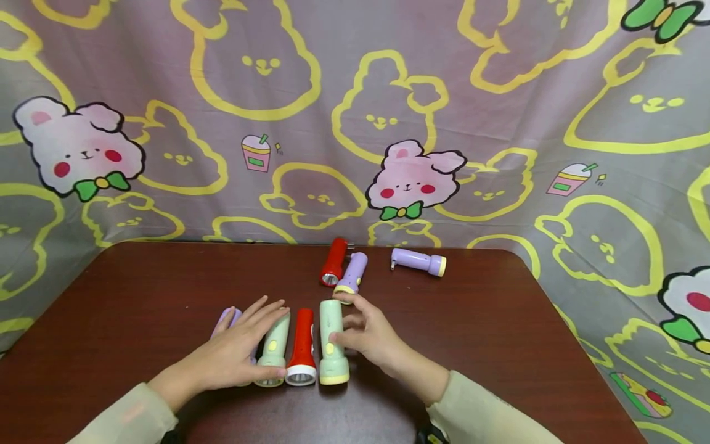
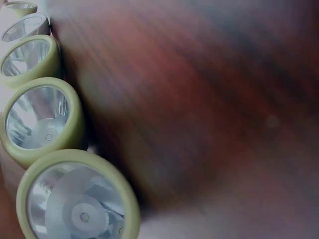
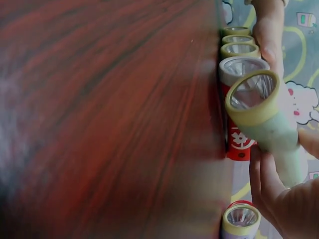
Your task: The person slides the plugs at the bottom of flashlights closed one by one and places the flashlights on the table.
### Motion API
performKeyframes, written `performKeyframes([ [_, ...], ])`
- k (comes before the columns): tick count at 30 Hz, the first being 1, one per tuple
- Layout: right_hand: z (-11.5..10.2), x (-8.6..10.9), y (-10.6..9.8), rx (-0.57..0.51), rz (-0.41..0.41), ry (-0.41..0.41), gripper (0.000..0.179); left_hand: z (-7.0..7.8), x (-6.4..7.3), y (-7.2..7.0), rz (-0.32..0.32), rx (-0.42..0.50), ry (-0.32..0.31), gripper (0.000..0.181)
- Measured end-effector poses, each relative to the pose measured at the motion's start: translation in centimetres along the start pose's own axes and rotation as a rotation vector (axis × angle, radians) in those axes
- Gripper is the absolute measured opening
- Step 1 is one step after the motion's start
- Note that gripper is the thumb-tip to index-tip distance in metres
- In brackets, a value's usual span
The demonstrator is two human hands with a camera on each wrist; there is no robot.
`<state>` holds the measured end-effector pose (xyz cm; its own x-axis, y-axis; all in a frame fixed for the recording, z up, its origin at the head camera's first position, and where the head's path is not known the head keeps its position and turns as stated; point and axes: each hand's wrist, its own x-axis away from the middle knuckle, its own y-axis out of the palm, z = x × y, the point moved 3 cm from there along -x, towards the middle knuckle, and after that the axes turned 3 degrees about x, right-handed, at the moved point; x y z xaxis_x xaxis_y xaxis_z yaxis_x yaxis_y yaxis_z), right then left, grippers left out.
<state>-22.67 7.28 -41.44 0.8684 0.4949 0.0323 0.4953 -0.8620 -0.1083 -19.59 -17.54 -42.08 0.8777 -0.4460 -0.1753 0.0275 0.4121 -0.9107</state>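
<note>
My right hand (image 1: 374, 336) holds a pale green flashlight (image 1: 331, 333) by its body, thumb on one side and fingers on the other. In the right wrist view this flashlight (image 3: 269, 119) is slightly raised and tilted beside the row. Next to it lies a red flashlight (image 1: 302, 342) with a white rim. My left hand (image 1: 235, 354) rests over the row's left part, fingers extended, thumb across the head of another green flashlight (image 1: 274, 345). A purple flashlight (image 1: 226, 319) is partly hidden under that hand. Several lens heads (image 2: 42, 122) line up in the left wrist view.
Behind the row, a red flashlight (image 1: 334, 262) and a purple flashlight (image 1: 353, 271) lie close together. Another purple flashlight (image 1: 418, 261) lies sideways farther right, its plug prongs out. A patterned curtain (image 1: 327, 135) hangs behind the brown table (image 1: 471, 345).
</note>
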Motion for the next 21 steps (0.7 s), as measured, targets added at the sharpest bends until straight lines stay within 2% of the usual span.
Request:
performKeyframes([
  [12, 1.1, -1.1, -0.9, 0.063, -0.028, 0.032, 0.069, -0.3, -0.2, 0.2, -0.017, -0.015, 0.007, 0.103],
  [21, 1.8, -1.8, -1.2, 0.047, -0.052, 0.124, 0.066, -0.2, -0.2, 0.2, -0.012, -0.023, 0.004, 0.103],
])
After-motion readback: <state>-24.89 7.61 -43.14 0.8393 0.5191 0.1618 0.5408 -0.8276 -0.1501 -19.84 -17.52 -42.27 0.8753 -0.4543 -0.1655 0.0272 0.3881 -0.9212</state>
